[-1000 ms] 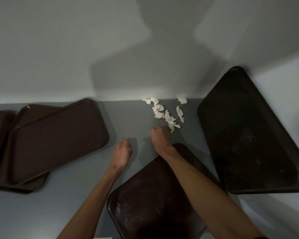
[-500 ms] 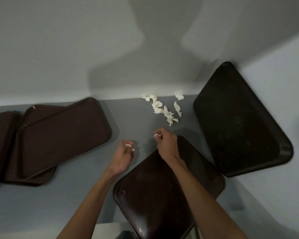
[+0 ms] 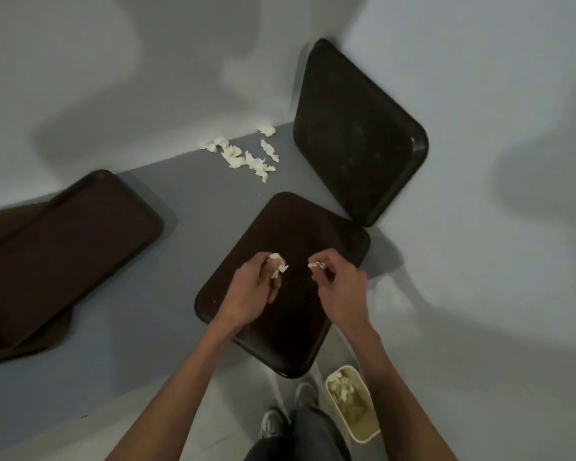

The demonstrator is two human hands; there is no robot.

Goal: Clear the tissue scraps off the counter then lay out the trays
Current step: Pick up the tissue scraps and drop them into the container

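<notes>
Several white tissue scraps [image 3: 246,154] lie on the grey counter [image 3: 193,194] by the back wall. My left hand [image 3: 251,289] pinches a crumpled tissue scrap [image 3: 277,263] above the dark brown middle tray [image 3: 300,227]. My right hand [image 3: 338,284] pinches another small scrap [image 3: 316,265] over the same tray. A second dark tray [image 3: 356,134] leans against the right wall. A stack of brown trays [image 3: 57,247] lies on the counter at the left.
A white bin [image 3: 369,427] holding tissue scraps stands on the floor below the counter's front edge, beside my shoes [image 3: 273,424]. The middle tray overhangs the counter's front edge. Walls close in at the back and the right.
Both hands have drawn back from the scrap pile toward me, each with a tissue scrap, and now hang over the middle tray. The view has tilted down, so the bin shows.
</notes>
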